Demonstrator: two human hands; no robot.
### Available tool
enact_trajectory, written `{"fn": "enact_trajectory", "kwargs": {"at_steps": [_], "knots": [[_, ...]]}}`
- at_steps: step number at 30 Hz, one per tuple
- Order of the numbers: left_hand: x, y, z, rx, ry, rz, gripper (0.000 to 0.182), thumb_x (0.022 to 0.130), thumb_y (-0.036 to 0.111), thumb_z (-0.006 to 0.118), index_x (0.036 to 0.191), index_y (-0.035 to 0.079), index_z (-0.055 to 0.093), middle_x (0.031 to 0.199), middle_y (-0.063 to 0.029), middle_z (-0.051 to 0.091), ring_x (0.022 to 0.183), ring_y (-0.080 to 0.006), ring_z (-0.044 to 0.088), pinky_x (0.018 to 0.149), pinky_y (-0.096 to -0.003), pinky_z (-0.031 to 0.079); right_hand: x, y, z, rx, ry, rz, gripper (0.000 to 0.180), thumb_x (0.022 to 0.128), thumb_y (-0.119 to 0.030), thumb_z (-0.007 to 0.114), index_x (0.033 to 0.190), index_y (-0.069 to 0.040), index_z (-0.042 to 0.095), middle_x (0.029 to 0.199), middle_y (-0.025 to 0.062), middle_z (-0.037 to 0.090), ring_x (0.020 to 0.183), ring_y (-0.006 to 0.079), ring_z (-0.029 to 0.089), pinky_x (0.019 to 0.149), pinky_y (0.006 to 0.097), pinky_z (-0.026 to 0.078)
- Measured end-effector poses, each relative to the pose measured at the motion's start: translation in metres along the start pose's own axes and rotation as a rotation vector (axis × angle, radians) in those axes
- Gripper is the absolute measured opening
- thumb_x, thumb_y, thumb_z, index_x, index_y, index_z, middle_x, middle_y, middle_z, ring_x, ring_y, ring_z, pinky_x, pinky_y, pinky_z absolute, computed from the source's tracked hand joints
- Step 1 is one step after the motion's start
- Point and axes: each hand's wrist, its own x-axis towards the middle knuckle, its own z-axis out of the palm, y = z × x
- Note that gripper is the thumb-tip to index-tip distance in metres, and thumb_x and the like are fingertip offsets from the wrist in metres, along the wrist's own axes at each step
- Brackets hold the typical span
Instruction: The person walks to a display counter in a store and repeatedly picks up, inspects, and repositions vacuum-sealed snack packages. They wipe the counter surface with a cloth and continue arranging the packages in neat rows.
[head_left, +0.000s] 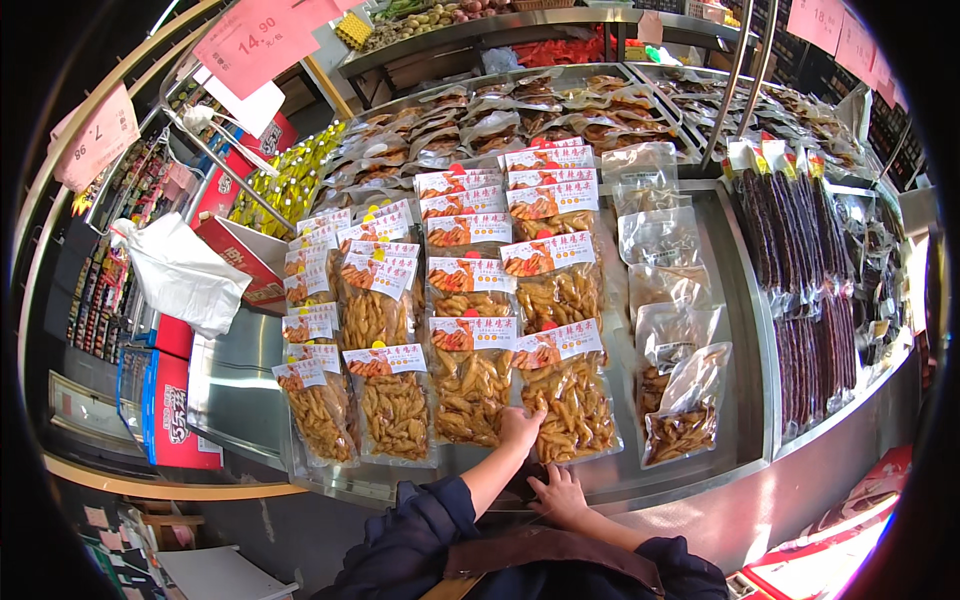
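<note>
A clear bag of brown chicken pieces (570, 420) with a printed header card lies at the front of its column on the metal display counter. My left hand (519, 430) is at this bag's left edge, thumb over the plastic and fingers curled in the gap between it and the neighbouring bag (469, 397). Just below the bag's bottom edge is my right hand (561, 493), its fingers pointing up and spread near the counter's front lip. Something dark (531, 480) lies between the two hands; its kind is unclear.
Similar bags (394, 409) overlap in columns to the left. Rightward lie plainer clear packs (681, 431), then dark sausage packs (814, 360) beyond a metal divider. A roll of white plastic bags (184, 270) hangs at left. Upright metal poles (731, 90) rise at the back right.
</note>
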Motion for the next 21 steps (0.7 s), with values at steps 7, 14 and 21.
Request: {"fn": "enact_trajectory", "kwargs": {"at_steps": [7, 14, 21], "knots": [[0.005, 0.0, -0.016, -0.135, -0.211, -0.283, 0.033, 0.077, 0.021, 0.071, 0.094, -0.003, 0.057, 0.082, -0.0105, 0.063, 0.074, -0.0189, 0.061, 0.065, -0.0311, 0.049, 0.024, 0.024, -0.042, 0.285, -0.077, -0.119, 0.02, 0.066, -0.02, 0.066, 0.086, -0.016, 0.063, 0.093, 0.0101, 0.056, 0.084, 0.031, 0.058, 0.07, 0.0424, 0.05], [0.001, 0.025, -0.05, -0.655, -0.44, -0.58, 0.026, 0.095, 0.03, 0.044, 0.096, 0.006, 0.055, 0.084, -0.0067, 0.063, 0.079, -0.018, 0.06, 0.074, -0.031, 0.046, 0.123, 0.079, -0.113, 0.016, 0.251, 0.012, 0.053, 0.069, -0.031, 0.067, 0.12, -0.025, 0.054, 0.141, 0.011, 0.033, 0.128, 0.0367, 0.029, 0.098, 0.0627, 0.024], [0.001, 0.026, -0.04, -0.823, -0.342, -0.606, 0.024, 0.094, 0.028, 0.049, 0.08, 0.009, 0.053, 0.073, -0.001, 0.057, 0.065, -0.0098, 0.054, 0.059, -0.0263, 0.042, 0.121, 0.07, -0.066, -0.225, 0.233, 0.008, 0.076, 0.067, -0.043, 0.07, 0.135, -0.026, 0.043, 0.147, 0.0104, 0.025, 0.134, 0.038, 0.022, 0.102, 0.0646, 0.019]]}}
